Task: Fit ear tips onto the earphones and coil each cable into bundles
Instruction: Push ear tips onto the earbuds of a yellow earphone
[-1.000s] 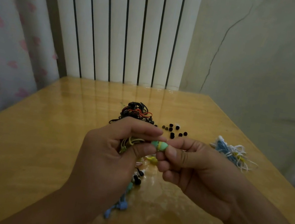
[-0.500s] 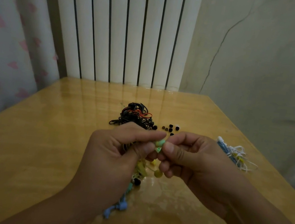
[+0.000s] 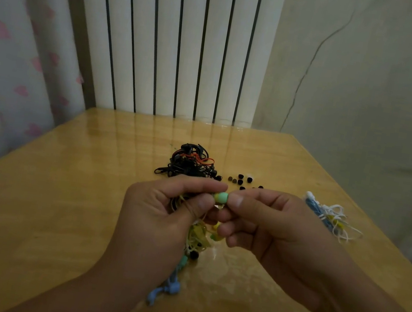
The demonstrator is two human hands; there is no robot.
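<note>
Head view shows us working over the wooden table (image 3: pixel 60 207), where a black cable tangle (image 3: pixel 188 164) lies behind our hands, a blue and white cable bundle (image 3: pixel 331 216) sits off to the right, and loose black ear tips (image 3: pixel 240 182) are scattered between them. Our left hand (image 3: pixel 159 218) curls round a yellow cable (image 3: pixel 197 236) and pinches the green earbud (image 3: pixel 220 197) at thumb and forefinger; our right hand (image 3: pixel 267 220) pinches the same bud from the other side, its lower fingers curled. We judge this to be the fitting step. To do it well we should brace the bud firmly with the left, press the tip straight on rather than askew, and keep the dangling cable from tugging.
</note>
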